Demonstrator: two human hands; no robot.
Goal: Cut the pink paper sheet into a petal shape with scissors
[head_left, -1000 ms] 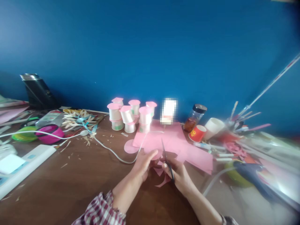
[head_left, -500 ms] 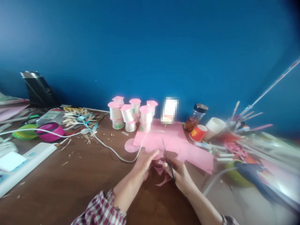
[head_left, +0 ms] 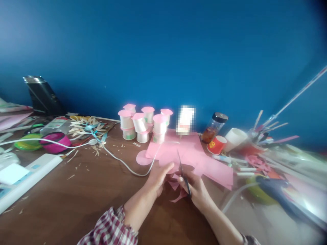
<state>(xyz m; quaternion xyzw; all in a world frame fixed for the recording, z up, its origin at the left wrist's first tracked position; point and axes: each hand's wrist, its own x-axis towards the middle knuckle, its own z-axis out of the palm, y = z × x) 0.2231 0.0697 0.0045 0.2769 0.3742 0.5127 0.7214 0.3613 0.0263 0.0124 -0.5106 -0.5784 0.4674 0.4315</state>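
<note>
My left hand [head_left: 157, 178] is closed on a piece of pink paper [head_left: 168, 164], thumb on top and the other fingers mostly hidden. In my right hand [head_left: 195, 189] is a pair of scissors [head_left: 183, 175], its blades pointing away from me beside the held paper. Pink paper scraps [head_left: 179, 196] hang or lie just below the two hands. Behind them, larger pink sheets [head_left: 182, 147] are spread on the brown table [head_left: 97, 200]. A round pink cutout [head_left: 143, 158] lies at their left edge.
Several stacked white paper cups [head_left: 140, 126] with pink paper tops stand at the back. A white cable [head_left: 122, 164] curves across the table toward a power strip [head_left: 33, 178]. On the right are a jar [head_left: 214, 127], a red cup [head_left: 216, 144] and a glue gun [head_left: 281, 195].
The view has shifted very slightly. Both hands, the scissors and the paper hold nearly the same position.
</note>
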